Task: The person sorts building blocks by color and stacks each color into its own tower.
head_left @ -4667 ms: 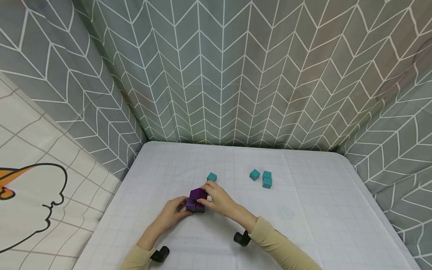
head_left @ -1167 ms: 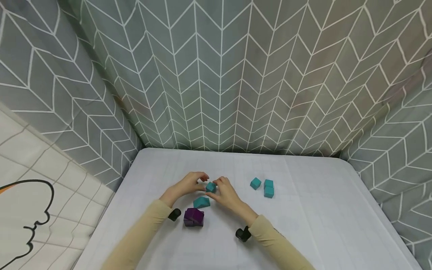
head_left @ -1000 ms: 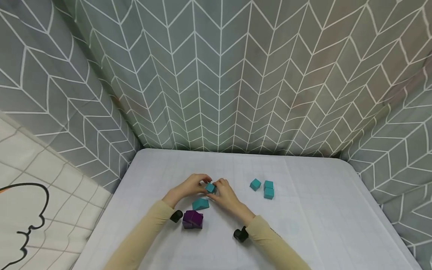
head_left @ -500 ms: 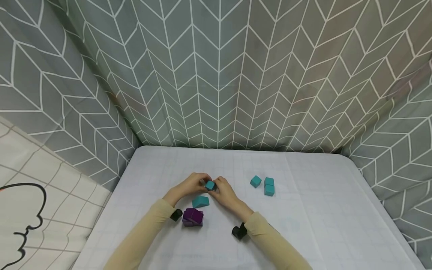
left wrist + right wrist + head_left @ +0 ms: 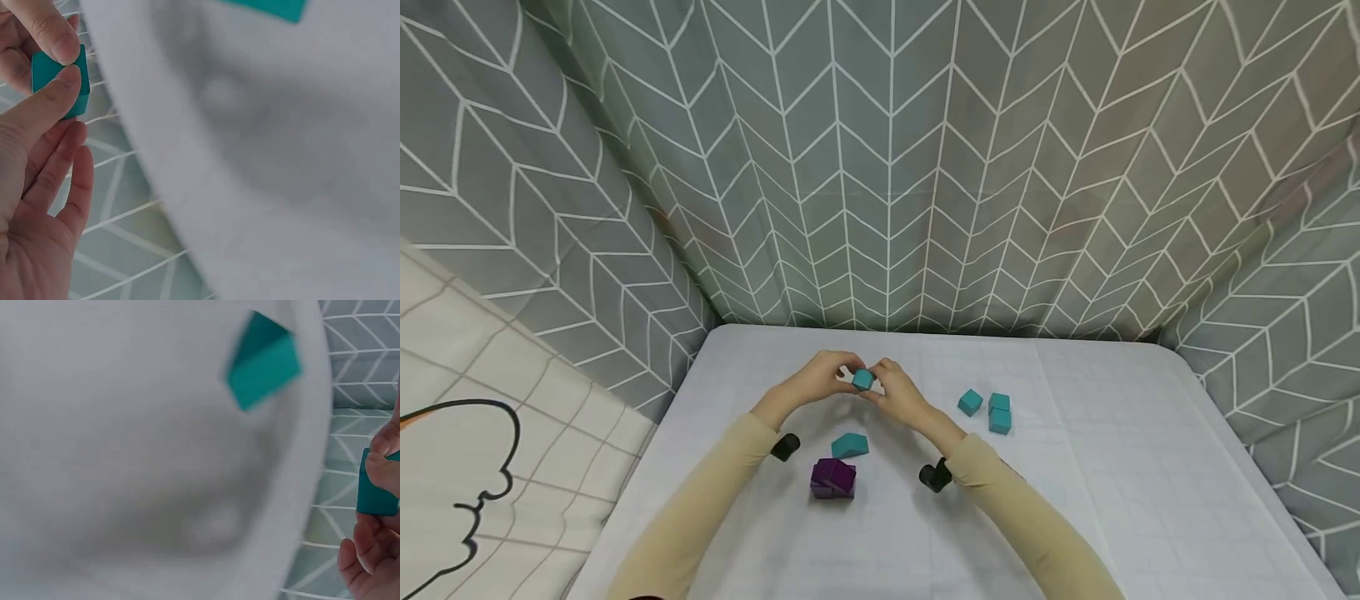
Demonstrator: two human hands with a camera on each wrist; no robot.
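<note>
A small teal block (image 5: pixel 862 380) is held up off the white table between both hands. My left hand (image 5: pixel 808 382) pinches it from the left; in the left wrist view its thumb (image 5: pixel 47 106) presses on the block's face. From the other side my right hand (image 5: pixel 901 395) pinches the same block, its thumb over the teal face in the right wrist view. Nearer the body lies a longer teal block with sloping sides (image 5: pixel 850 445). Just in front of it sits a compact cluster of purple blocks (image 5: pixel 832 479).
To the right on the table (image 5: pixel 1090 433) lie one teal block (image 5: pixel 970 402) turned at an angle and two more teal blocks (image 5: pixel 999 413) close together. A patterned curtain (image 5: pixel 887 208) hangs behind the table's far edge.
Earlier the hands worked on the purple blocks; these now sit by themselves. Since half a second ago, both hands have raised the small teal block away from the sloped teal one.
</note>
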